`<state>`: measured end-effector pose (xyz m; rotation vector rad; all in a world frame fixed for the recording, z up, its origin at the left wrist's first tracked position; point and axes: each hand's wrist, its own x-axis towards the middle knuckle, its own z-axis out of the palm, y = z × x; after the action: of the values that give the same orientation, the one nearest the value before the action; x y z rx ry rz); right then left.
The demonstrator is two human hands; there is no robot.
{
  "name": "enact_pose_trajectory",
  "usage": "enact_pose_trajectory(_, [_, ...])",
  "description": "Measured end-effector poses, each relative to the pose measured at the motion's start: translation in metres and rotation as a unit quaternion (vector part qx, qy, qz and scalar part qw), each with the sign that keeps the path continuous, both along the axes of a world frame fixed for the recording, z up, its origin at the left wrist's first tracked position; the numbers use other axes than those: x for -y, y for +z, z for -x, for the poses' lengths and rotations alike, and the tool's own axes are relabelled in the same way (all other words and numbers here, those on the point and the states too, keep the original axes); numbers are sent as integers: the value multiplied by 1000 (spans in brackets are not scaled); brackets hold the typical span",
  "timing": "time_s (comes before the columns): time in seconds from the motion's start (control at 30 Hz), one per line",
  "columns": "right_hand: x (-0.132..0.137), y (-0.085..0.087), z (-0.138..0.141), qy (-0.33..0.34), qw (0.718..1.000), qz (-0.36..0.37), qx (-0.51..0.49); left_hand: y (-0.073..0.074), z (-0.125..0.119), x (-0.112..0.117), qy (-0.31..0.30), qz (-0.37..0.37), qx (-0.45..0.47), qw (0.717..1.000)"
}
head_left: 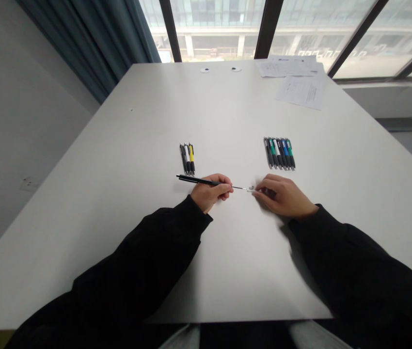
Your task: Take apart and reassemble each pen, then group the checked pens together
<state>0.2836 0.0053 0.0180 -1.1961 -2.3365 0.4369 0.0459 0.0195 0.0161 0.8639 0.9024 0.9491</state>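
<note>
My left hand [213,190] is closed around a black pen [195,180], its clicker end pointing left. From the pen's right end a thin bare refill [238,187] sticks out towards my right hand. My right hand [282,194] pinches a small, pale, thin piece [250,190] near the refill's tip; its kind is too small to make out, and I cannot tell whether the two touch. Just behind it lies a tiny dark and silvery part [251,187]. Beyond my left hand lies a short row of pens [187,159], black, white and yellow.
Several black, green, white and blue pens [279,153] lie side by side beyond my right hand. Papers [298,89] cover the far right of the white table [136,145]. Two small white oval pieces [205,71] sit by the far edge, below the window.
</note>
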Motion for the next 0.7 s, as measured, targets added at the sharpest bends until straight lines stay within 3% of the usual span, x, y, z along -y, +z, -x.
enact_pose_trajectory(0.7, [0,1,2,-13,1000,14,3,-1,1,-1,-2,3,-6,1000])
